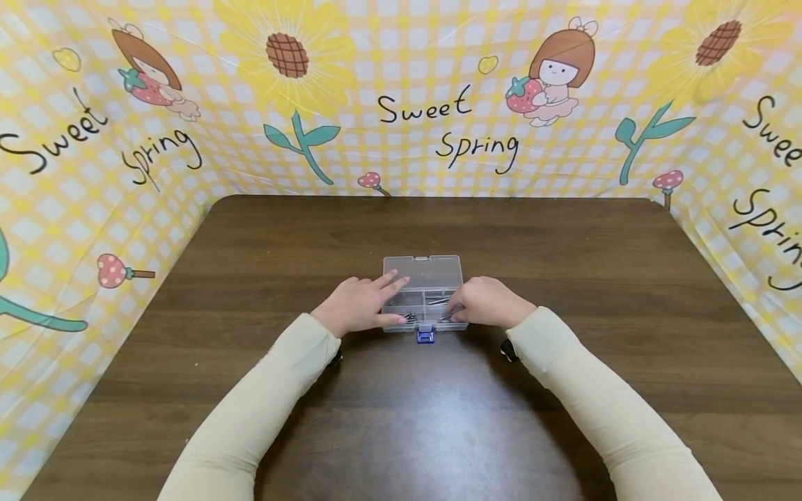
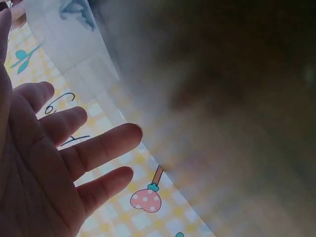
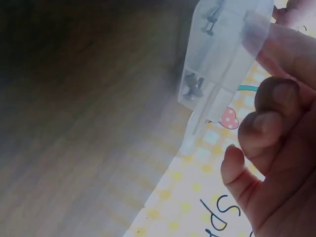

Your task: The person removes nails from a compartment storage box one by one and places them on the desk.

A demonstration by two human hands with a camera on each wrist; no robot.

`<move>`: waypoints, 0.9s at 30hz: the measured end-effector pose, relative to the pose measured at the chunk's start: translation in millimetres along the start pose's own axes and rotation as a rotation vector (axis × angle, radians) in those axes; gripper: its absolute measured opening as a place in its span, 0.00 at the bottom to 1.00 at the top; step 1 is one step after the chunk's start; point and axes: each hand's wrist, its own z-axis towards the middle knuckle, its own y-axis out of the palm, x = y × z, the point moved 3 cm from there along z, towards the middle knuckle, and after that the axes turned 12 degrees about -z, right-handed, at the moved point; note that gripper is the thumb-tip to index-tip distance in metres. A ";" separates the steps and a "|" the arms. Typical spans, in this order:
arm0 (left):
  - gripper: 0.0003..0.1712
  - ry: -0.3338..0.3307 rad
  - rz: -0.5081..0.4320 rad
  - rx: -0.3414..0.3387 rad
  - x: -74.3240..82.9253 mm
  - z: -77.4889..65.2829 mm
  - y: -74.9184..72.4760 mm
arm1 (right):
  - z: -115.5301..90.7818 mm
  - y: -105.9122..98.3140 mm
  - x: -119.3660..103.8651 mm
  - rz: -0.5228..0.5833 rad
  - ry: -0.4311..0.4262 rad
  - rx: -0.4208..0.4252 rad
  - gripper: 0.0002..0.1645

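A clear plastic box (image 1: 406, 301) sits on the brown tabletop (image 1: 438, 424), its lid (image 1: 422, 273) raised at the far side, its blue latch (image 1: 425, 336) facing the person; the left hand (image 1: 360, 306) has a released grip, two fingers reaching over the left part of the lid, the thumb over the front left compartment, where small metal pieces (image 1: 410, 318) lie; the right hand (image 1: 491, 303) dips its bent fingertips into the right compartments, near a long metal pin (image 1: 438, 301); whether its grip is grasping anything cannot be told.

Downward head view, wrist views close by fingers (image 2: 106, 147)
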 end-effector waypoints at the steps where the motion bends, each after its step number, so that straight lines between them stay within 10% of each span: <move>1: 0.46 -0.002 0.004 -0.005 -0.2 0.2 -0.6 | 0.5 -0.1 -0.4 -0.012 0.001 -0.010 0.07; 27: 0.50 -0.044 0.012 -0.129 -9.4 -4.5 -1.4 | 9.2 3.3 -8.3 -0.190 -0.030 -0.062 0.09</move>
